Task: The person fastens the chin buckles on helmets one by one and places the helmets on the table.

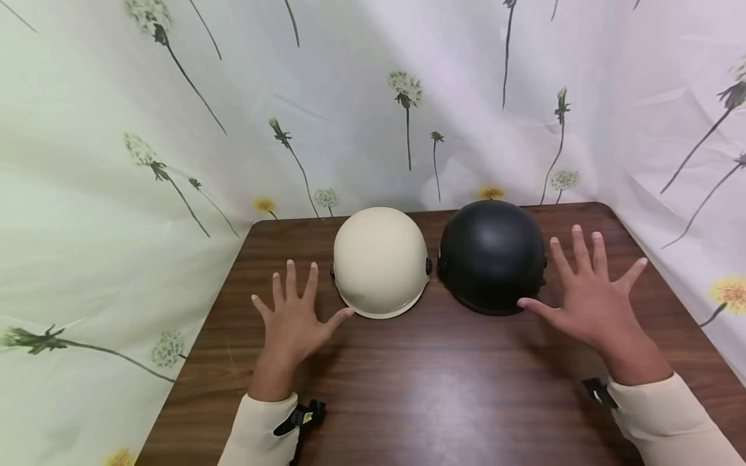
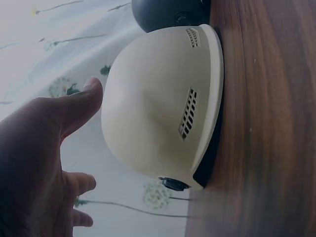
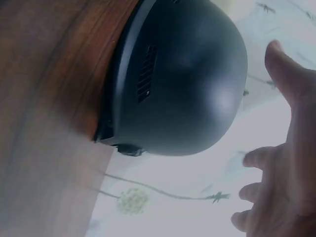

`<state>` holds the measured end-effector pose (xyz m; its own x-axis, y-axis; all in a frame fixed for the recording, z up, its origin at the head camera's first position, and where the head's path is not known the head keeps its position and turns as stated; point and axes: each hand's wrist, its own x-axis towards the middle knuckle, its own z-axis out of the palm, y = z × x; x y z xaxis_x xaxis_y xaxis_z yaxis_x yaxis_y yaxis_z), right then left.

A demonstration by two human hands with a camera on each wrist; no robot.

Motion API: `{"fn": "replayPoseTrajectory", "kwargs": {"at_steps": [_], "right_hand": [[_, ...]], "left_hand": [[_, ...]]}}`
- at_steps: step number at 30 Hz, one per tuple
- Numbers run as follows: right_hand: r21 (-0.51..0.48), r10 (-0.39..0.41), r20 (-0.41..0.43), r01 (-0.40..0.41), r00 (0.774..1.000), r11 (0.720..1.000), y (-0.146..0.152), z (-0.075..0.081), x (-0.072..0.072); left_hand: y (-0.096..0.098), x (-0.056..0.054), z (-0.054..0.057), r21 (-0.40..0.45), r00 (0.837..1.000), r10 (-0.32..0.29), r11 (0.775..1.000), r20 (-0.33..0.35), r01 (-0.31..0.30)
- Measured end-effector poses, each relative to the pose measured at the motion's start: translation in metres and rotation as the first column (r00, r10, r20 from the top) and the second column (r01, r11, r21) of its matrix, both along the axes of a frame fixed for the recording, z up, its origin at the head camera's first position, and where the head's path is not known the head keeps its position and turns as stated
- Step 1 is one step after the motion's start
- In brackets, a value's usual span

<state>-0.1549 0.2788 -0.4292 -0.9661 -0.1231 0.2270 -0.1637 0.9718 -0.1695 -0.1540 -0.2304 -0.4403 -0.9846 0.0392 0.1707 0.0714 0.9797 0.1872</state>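
1. Dandelion-printed fabric (image 1: 350,97) hangs behind the cream helmet (image 1: 380,262) and off to either side of it; beneath the helmet lies a dark wood-grain tabletop (image 1: 408,388).
2. The cream helmet rests dome up near the far edge of the tabletop, with slotted vents (image 2: 188,116) in its shell and a black fitting (image 1: 429,266) on its side.
3. Just to the right of the cream helmet, with a thin gap between them in the head view, the black helmet (image 1: 491,255) also rests dome up.
4. Progress, as a judgement: both helmets are already upright and side by side, so they look either set down for good or ready to be handled; these pictures do not settle which, nor what work is left.
5. The left hand (image 1: 294,327) hovers to the near left of the cream helmet, fingers spread and pointing away from the person, thumb toward the shell but apart from it in the left wrist view. Its grip is released.
6. The right hand (image 1: 600,307) hovers well to the right of the cream helmet, beyond the black one, fingers fanned wide and thumb extended toward the black shell without touching it. That grip is likewise released, holding nothing.
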Motion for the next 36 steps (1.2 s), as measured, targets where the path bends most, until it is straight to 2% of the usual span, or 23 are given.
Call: {"fn": "replayPoseTrajectory", "kwargs": {"at_steps": [7,11,18,25,30,36], "right_hand": [[0.054,0.072,-0.109,-0.066,0.991,0.996,-0.015,0.01,-0.008],[0.075,0.098,-0.129,-0.088,0.987,0.993,-0.023,0.012,-0.013],[0.079,0.149,-0.158,-0.138,0.976,0.987,-0.049,0.015,-0.031],[0.071,0.221,-0.216,-0.21,0.951,0.975,-0.083,0.011,-0.046],[0.079,0.253,-0.223,-0.241,0.941,0.967,-0.104,0.009,-0.053],[0.051,0.289,-0.219,-0.285,0.932,0.957,-0.129,0.009,-0.062]], "left_hand": [[0.01,-0.012,0.008,0.018,0.999,-0.042,0.999,-0.031,0.043],[0.019,-0.02,0.015,0.031,0.997,-0.065,0.997,-0.033,0.066],[0.028,-0.038,0.021,0.051,0.994,-0.091,0.994,-0.062,0.094],[0.03,-0.049,0.019,0.113,0.995,-0.092,0.989,-0.042,0.096],[0.036,-0.058,0.011,0.181,0.991,-0.112,0.976,-0.073,0.124],[0.044,-0.068,0.011,0.241,0.987,-0.102,0.962,-0.128,0.131]]}}
